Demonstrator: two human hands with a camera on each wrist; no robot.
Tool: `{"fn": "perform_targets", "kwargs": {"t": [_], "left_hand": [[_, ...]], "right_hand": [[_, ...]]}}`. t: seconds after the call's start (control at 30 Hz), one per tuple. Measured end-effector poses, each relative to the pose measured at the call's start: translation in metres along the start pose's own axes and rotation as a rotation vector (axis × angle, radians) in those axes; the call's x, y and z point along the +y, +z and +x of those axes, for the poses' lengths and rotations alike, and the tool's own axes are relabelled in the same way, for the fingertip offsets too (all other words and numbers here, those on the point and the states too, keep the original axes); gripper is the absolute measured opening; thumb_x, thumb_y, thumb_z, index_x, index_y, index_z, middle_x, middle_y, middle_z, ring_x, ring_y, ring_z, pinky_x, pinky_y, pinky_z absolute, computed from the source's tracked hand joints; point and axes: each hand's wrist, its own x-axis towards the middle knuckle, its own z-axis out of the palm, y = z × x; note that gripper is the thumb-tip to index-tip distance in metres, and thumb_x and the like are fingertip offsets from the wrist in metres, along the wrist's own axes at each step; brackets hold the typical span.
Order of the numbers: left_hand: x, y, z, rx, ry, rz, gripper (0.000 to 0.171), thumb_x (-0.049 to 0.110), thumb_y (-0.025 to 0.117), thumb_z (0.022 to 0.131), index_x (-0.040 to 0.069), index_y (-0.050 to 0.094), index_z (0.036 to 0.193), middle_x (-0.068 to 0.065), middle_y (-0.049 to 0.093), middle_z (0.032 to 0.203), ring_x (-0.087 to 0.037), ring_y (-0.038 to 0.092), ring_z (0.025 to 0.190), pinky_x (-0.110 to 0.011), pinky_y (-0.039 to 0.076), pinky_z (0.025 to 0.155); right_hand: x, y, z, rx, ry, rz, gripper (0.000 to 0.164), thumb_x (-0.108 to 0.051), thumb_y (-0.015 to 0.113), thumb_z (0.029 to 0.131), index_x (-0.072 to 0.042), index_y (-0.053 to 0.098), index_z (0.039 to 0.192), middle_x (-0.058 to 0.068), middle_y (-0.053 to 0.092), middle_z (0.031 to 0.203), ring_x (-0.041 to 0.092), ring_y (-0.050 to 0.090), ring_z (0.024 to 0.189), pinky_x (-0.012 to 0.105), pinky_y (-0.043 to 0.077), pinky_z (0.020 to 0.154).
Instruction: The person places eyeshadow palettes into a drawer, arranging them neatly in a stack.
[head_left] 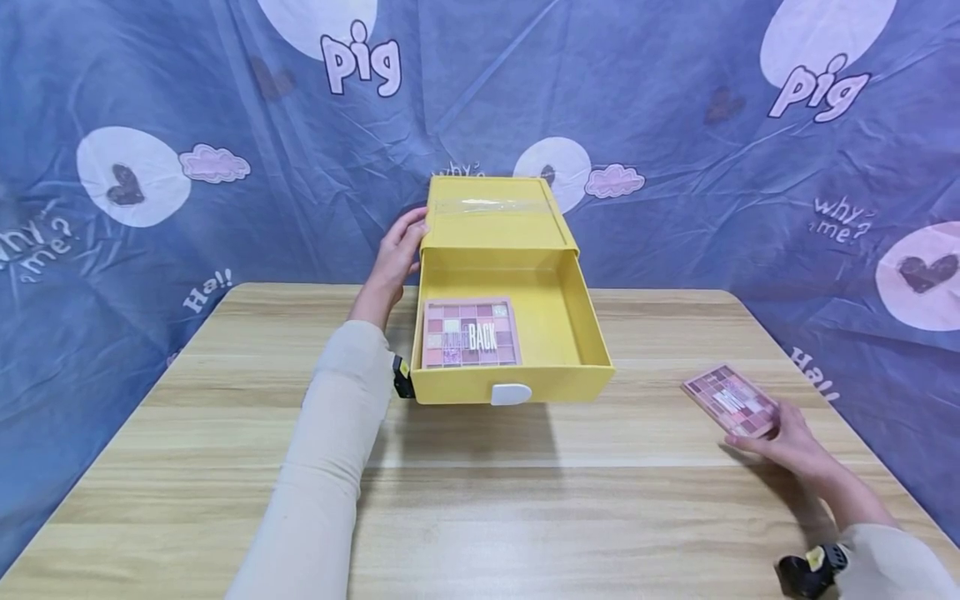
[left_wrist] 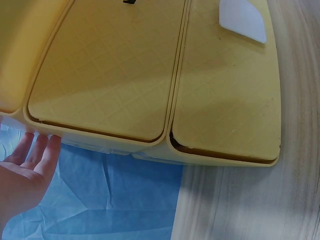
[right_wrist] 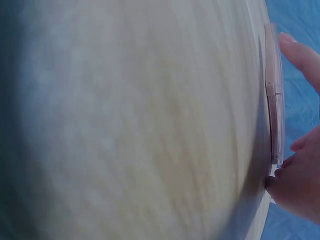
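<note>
Wood table (head_left: 480, 533) runs under & in front of yellow unit (head_left: 487, 229); nearest items on it = cream sleeves, R sleeve (head_left: 896, 562) well off to unit's R, w/ black wrist cam (head_left: 810, 571), L sleeve (head_left: 322, 467) reaching up along unit's L. R hand (head_left: 787, 442) to R of unit & nearer the person than its open drawer: fingers + thumb bent round held palette (head_left: 731, 402), gripping opp. edges, gap only as wide as the palette. Pink case, grid of colour pans, white lettering too small to read; held face up, well apart from unit, low over table; can't tell if any edge touches wood. Unit's top drawer (head_left: 555, 308) pulled out toward person, white pull tab (head_left: 512, 394) mid-front. Inside, nr L corner: drawer palette (head_left: 470, 333), similar pink case, "BACK" on lid, R part of drawer floor bare. Below top drawer, per L wrist view, middle front (left_wrist: 100, 75) & bottom front (left_wrist: 225, 110), both closed, bottom one w/ white tab (left_wrist: 243, 19). L hand (head_left: 393, 254) at unit's L side nr top: fingers fairly straight, tips touching side, nothing grasped. Clear tape (head_left: 491, 204) across unit's top. Behind unit, blue printed cloth (head_left: 300, 208), "pig" lettering, hearts, pink clouds.
</note>
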Motion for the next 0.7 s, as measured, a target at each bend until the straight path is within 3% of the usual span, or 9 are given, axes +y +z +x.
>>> {"fn": "perform_targets", "kwargs": {"t": [0.43, 0.7], "left_hand": [[0.000, 0.001, -0.001, 0.008, 0.005, 0.013, 0.042, 0.024, 0.049, 0.084, 0.017, 0.045, 0.125, -0.001, 0.045, 0.125, -0.013, 0.042, 0.107, -0.046, 0.032, 0.085], [0.002, 0.000, -0.002, 0.003, 0.000, 0.013, 0.041, 0.025, 0.048, 0.085, 0.017, 0.045, 0.125, -0.001, 0.044, 0.126, -0.014, 0.041, 0.107, -0.046, 0.031, 0.086]], "right_hand": [[0.004, 0.011, -0.002, 0.120, 0.007, 0.033, 0.084, -0.014, 0.069, 0.070, 0.021, 0.012, 0.121, 0.036, 0.020, 0.110, 0.045, 0.024, 0.097, 0.050, 0.015, 0.090], [0.004, 0.011, -0.005, 0.117, 0.045, 0.049, 0.083, -0.020, 0.066, 0.075, 0.020, 0.011, 0.121, 0.037, 0.021, 0.112, 0.047, 0.024, 0.099, 0.056, 0.014, 0.088]]}}
